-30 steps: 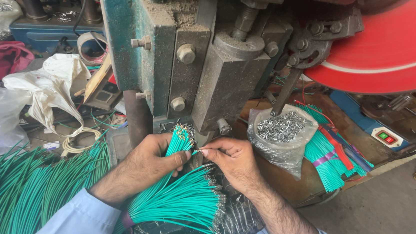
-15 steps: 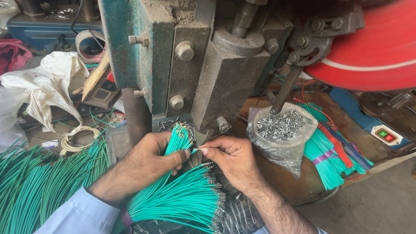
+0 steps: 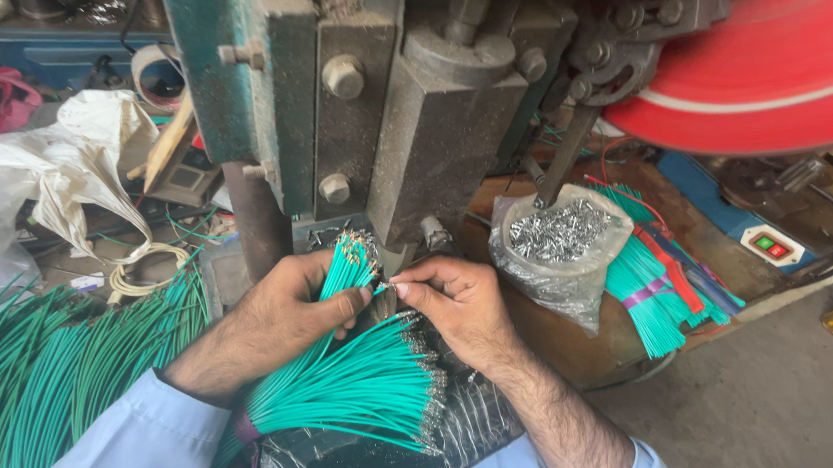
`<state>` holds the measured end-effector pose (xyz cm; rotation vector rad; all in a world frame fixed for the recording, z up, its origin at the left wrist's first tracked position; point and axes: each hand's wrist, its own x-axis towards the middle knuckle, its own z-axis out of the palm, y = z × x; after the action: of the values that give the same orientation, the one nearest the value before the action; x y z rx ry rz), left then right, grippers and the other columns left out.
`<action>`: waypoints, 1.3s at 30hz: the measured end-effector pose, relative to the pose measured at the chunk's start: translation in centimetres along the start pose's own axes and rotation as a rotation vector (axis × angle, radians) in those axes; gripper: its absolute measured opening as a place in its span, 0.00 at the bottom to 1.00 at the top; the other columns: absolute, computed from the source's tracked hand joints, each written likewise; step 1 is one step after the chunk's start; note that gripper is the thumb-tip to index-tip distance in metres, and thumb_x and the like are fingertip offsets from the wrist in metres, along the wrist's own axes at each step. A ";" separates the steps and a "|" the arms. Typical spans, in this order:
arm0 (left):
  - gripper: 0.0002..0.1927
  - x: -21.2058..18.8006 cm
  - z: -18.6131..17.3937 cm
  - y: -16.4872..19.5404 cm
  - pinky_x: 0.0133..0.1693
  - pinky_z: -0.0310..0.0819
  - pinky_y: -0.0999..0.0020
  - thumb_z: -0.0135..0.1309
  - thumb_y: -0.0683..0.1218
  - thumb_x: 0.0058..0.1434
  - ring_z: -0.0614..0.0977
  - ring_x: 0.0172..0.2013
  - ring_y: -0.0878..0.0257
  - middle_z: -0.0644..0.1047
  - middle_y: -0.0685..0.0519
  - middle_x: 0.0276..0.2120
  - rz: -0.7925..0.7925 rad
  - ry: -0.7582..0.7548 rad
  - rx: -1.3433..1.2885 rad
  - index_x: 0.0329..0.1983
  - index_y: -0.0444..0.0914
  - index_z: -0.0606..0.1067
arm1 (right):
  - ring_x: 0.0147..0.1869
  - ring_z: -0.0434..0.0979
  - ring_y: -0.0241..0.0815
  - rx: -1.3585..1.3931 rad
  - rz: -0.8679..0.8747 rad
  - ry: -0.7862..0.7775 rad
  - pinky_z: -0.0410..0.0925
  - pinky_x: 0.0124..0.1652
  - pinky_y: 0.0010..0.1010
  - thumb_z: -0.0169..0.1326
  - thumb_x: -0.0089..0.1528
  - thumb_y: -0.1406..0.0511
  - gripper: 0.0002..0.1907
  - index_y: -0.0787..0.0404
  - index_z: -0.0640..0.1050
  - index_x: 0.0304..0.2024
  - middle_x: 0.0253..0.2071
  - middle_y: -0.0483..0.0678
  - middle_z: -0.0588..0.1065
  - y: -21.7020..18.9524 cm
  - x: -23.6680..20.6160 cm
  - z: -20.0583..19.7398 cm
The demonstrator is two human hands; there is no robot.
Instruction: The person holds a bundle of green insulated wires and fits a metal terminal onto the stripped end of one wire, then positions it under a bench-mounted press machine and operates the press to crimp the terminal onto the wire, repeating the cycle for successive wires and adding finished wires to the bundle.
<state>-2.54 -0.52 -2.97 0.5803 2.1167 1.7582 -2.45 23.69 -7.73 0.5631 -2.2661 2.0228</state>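
My left hand [image 3: 278,316] grips a bundle of green wires [image 3: 347,262] held upright in front of a green and grey press machine [image 3: 374,97]. My right hand [image 3: 453,306] pinches the tip of one green wire pulled from that bundle, right beside my left thumb. Below both hands a second fan of green wires [image 3: 350,390] with metal tips lies on a dark plastic sheet [image 3: 376,463].
A clear bag of small metal terminals [image 3: 563,241] sits right of my hands. Tied green, red and blue wire bundles [image 3: 658,293] lie beyond it. Loose green wires [image 3: 47,377] pile at the left. A large red wheel [image 3: 783,61] hangs at the top right. White plastic bags [image 3: 59,165] are at the back left.
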 end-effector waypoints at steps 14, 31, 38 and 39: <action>0.09 -0.2 0.2 0.7 0.30 0.73 0.72 0.55 0.47 0.63 0.76 0.26 0.72 0.76 0.58 0.23 -0.075 0.017 0.042 0.41 0.37 0.80 | 0.46 0.81 0.31 0.004 0.027 -0.024 0.75 0.48 0.24 0.58 0.65 0.72 0.07 0.66 0.81 0.46 0.42 0.48 0.82 -0.4 -0.1 -0.1; 0.10 -0.3 0.2 0.6 0.30 0.73 0.73 0.55 0.48 0.63 0.76 0.26 0.73 0.76 0.58 0.23 -0.067 0.017 0.056 0.42 0.38 0.79 | 0.48 0.81 0.32 0.039 0.011 -0.029 0.74 0.50 0.24 0.57 0.65 0.72 0.08 0.67 0.80 0.47 0.44 0.48 0.82 -0.5 -0.4 0.1; 0.08 -0.3 0.3 0.5 0.29 0.73 0.73 0.55 0.47 0.64 0.76 0.25 0.72 0.76 0.59 0.23 0.028 -0.032 0.013 0.41 0.37 0.78 | 0.47 0.81 0.32 0.017 0.006 -0.016 0.74 0.49 0.24 0.58 0.65 0.73 0.08 0.67 0.81 0.47 0.43 0.48 0.82 -0.6 -0.5 0.2; 0.08 -0.4 0.3 0.4 0.29 0.73 0.73 0.54 0.47 0.64 0.76 0.25 0.72 0.76 0.59 0.23 0.024 -0.033 0.009 0.41 0.38 0.78 | 0.47 0.81 0.32 0.017 0.007 -0.015 0.74 0.49 0.24 0.58 0.65 0.73 0.08 0.66 0.81 0.47 0.43 0.48 0.82 -0.5 -0.5 0.2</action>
<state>-2.05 -0.41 -2.59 0.6359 2.1053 1.7403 -1.78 23.60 -7.38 0.5750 -2.2647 2.0497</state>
